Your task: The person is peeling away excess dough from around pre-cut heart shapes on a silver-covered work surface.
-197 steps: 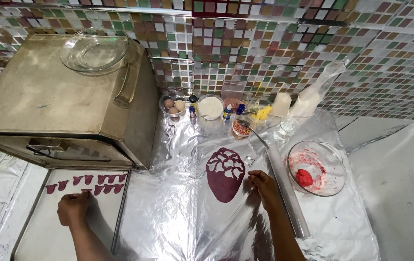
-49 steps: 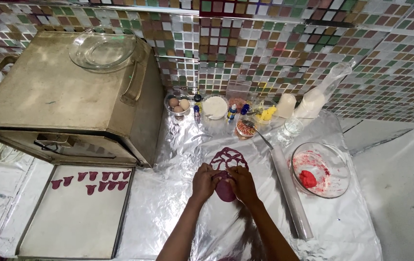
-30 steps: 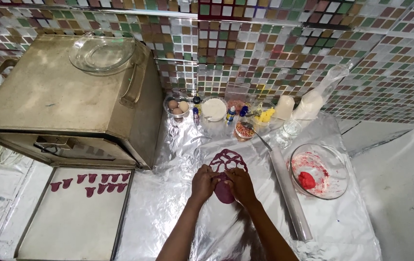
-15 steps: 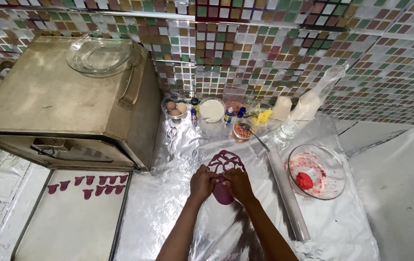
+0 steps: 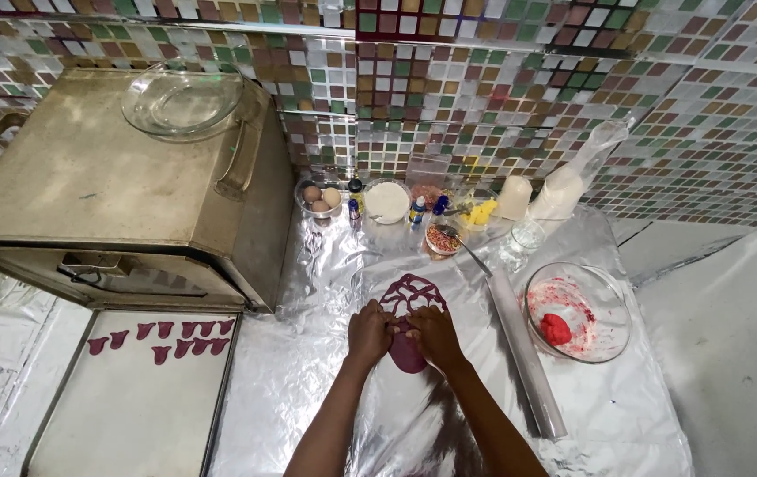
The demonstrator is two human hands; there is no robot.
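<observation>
On foil, both hands (image 5: 403,331) press dough sheet (image 5: 411,320) (long axis front-back).

Both my forearms come up from the bottom edge of the view, bare as far down as I can see them, with no sleeve or cuff showing anywhere. My left hand (image 5: 368,329) and my right hand (image 5: 432,333) are ungloved. I can't make out a ring, watch or bracelet on either wrist, though from this height the fingers are too small to be sure. The backs of both hands face the camera, knuckles rounded, the fingers short in this view. My arms look slim and long, narrowing toward the wrists.
</observation>
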